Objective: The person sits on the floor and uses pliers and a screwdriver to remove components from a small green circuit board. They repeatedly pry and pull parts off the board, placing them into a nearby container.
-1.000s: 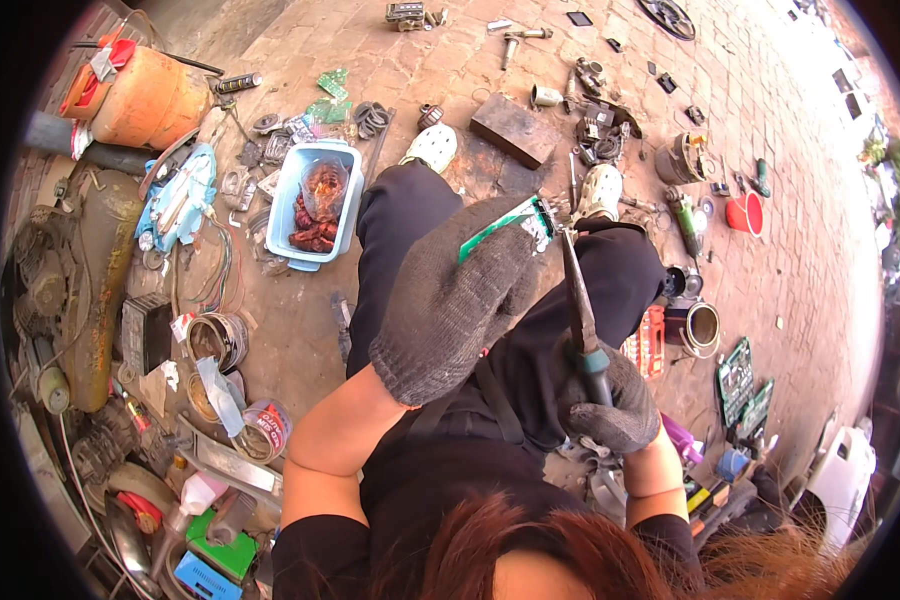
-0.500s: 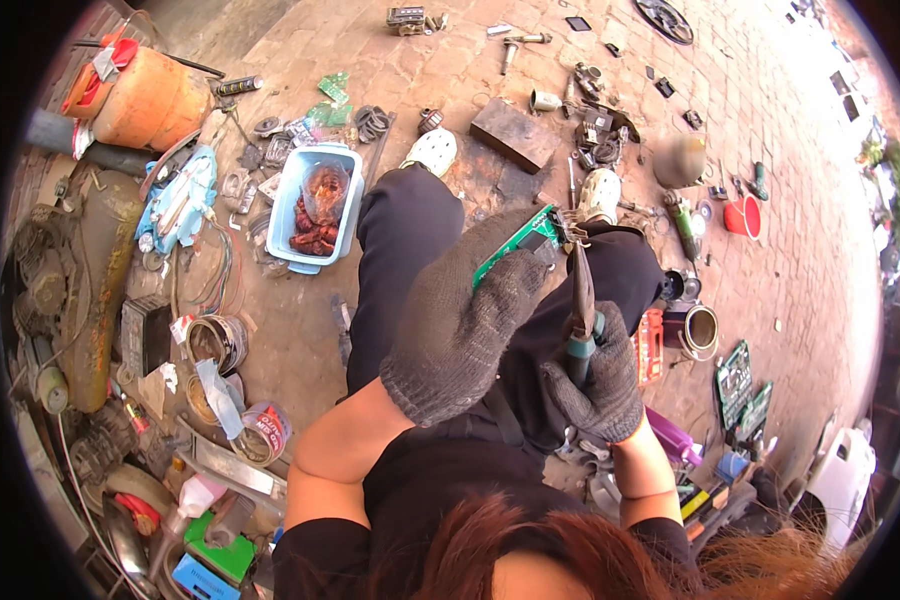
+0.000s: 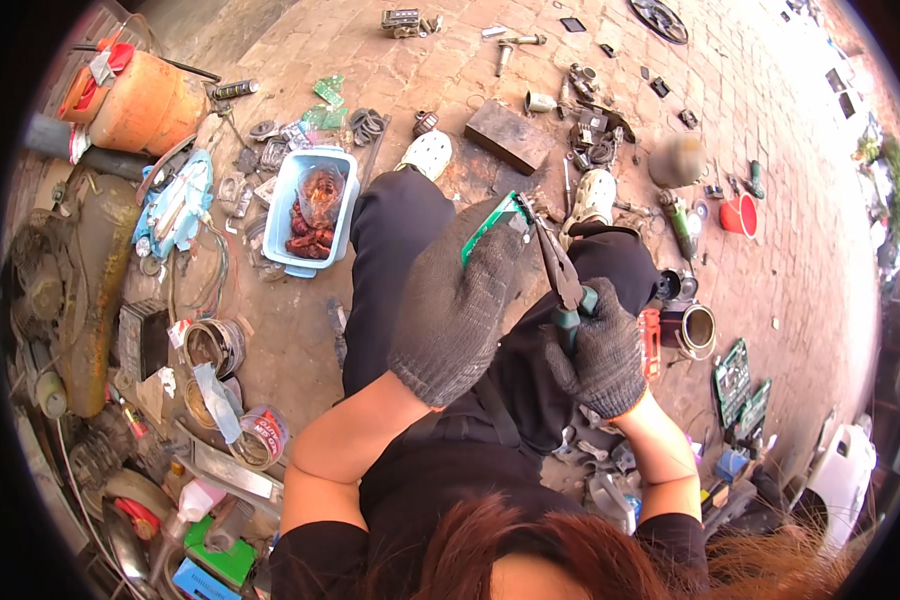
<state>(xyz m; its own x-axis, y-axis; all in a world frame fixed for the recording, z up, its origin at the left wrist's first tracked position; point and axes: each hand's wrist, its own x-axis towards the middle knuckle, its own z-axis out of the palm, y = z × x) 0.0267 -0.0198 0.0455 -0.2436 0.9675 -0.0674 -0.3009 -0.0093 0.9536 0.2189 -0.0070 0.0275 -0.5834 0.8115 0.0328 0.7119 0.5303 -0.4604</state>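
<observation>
My left hand [image 3: 450,320], in a dark grey knit glove, is closed round a small green circuit board [image 3: 490,228] above my lap. The glove hides the board's lower part. In my right hand [image 3: 606,358], gloved alike, is a pair of pliers [image 3: 560,272] with teal handles, their dark jaws slanting up and left. The jaw tips meet the far end of the board at a small dark part; whether they grip it is too small to tell.
A blue plastic tub [image 3: 278,228] with reddish contents stands left of my knees. Beyond my shoes lies a dark metal block [image 3: 510,136]. Right of my leg are an open tin can [image 3: 698,330], a red bucket [image 3: 738,215] and several circuit boards [image 3: 734,382]. Cans and scrap crowd the left.
The board has moved slightly left and turned more upright. The pliers have swung with it, their jaws now leaning up and left. Both hands keep their hold.
</observation>
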